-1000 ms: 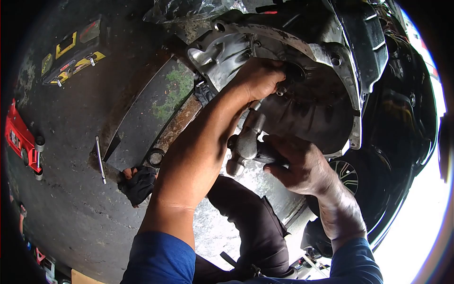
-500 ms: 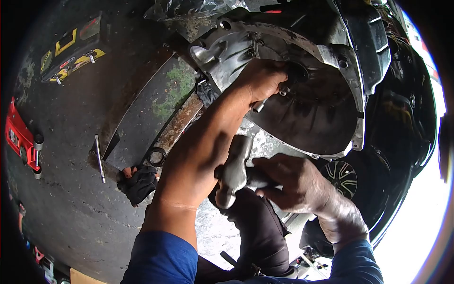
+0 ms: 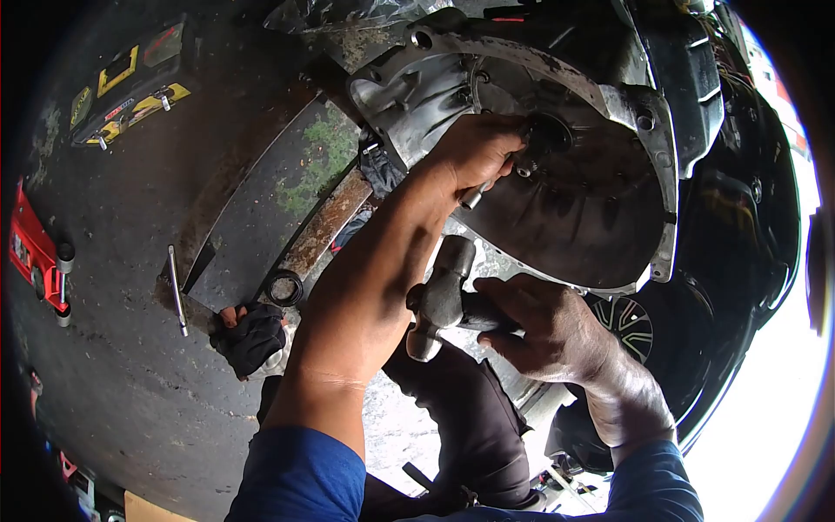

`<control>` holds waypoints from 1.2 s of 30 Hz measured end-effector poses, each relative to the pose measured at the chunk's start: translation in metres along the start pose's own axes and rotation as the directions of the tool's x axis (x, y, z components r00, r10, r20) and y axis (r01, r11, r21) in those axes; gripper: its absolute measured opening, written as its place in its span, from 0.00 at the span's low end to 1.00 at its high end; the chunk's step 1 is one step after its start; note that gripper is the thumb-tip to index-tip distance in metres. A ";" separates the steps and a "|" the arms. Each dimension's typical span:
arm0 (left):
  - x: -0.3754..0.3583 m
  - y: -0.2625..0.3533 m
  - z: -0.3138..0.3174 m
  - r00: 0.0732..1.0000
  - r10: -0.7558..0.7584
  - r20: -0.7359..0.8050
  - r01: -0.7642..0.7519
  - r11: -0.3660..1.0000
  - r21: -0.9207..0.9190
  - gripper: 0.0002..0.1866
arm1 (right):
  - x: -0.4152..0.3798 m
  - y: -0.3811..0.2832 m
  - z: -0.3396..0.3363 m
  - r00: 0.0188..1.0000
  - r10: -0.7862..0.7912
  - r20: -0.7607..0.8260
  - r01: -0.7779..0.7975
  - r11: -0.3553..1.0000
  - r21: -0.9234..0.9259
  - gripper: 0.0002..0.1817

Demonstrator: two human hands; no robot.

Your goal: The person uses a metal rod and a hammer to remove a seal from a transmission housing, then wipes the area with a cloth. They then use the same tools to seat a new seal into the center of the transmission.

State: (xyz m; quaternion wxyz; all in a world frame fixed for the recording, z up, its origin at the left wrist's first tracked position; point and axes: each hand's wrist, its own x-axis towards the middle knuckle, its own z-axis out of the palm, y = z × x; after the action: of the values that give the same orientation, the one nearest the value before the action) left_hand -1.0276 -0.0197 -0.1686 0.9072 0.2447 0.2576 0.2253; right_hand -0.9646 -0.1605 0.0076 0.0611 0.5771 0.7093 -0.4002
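Far left edge: 1 red tool [image 3: 35, 252] on the dark concrete floor [image 3: 122, 383]. Upper left: 1 black-and-yellow tool case [image 3: 126, 83], lid open. Left of centre: 1 slim metal rod [image 3: 177, 290] lying on the floor, just beside 1 flat grey slab [image 3: 270, 200]. At the slab's lower end: 1 dark rubber ring [image 3: 283, 286], & 1 black glove [image 3: 252, 337] just below it.

Centre: 2 bare hands, well apart, both forearms in blue sleeves. Left hand [image 3: 474, 152] is closed round 1 small metal punch [image 3: 474, 197], its far end pressed into the hub of the bell housing [image 3: 574, 200]; only the punch's butt end shows under the fingers. Right hand [image 3: 544, 326], lower centre-right, grips the handle of 1 steel hammer [image 3: 440, 297]; hammer head sits below the punch, not touching it.

Upper centre to right: 1 bell housing, open side facing the camera, tilted. Lower right: part of 1 alloy wheel [image 3: 631, 322].
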 end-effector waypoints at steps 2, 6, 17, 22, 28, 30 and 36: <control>0.001 -0.001 0.001 1.000 0.004 -0.007 -0.004 1.000 0.000 0.13 | 0.003 0.003 0.000 1.000 0.001 -0.014 -0.002 1.000 -0.022 0.30; -0.002 0.001 0.002 1.000 0.027 0.006 -0.027 0.999 0.021 0.13 | 0.012 0.011 -0.004 0.997 0.037 -0.062 -0.041 0.997 -0.071 0.31; 0.005 -0.006 -0.001 0.999 0.008 0.053 -0.006 0.999 -0.042 0.10 | 0.011 0.014 -0.004 0.998 0.038 -0.056 -0.041 0.997 -0.062 0.28; 0.009 -0.016 0.002 0.997 -0.054 0.063 0.067 0.968 -0.241 0.13 | 0.000 -0.004 0.001 0.998 -0.045 0.049 0.044 0.999 0.013 0.31; 0.009 -0.032 0.001 0.984 -0.059 0.165 0.110 0.941 -0.320 0.09 | -0.004 0.000 0.003 0.998 0.019 0.060 -0.018 0.999 -0.027 0.31; 0.009 -0.033 0.000 0.983 -0.057 0.174 0.116 0.929 -0.351 0.09 | -0.004 0.001 0.004 0.998 0.033 0.059 -0.030 0.999 -0.042 0.30; 0.010 -0.036 0.001 0.984 -0.065 0.165 0.126 0.912 -0.391 0.08 | 0.001 0.000 0.000 0.997 0.053 0.052 -0.050 0.997 -0.050 0.30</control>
State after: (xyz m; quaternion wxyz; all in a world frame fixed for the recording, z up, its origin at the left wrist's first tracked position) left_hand -1.0089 -0.0423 -0.1912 0.9646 0.0576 0.1495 0.2096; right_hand -0.9654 -0.1596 0.0070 0.1042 0.5826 0.7019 -0.3962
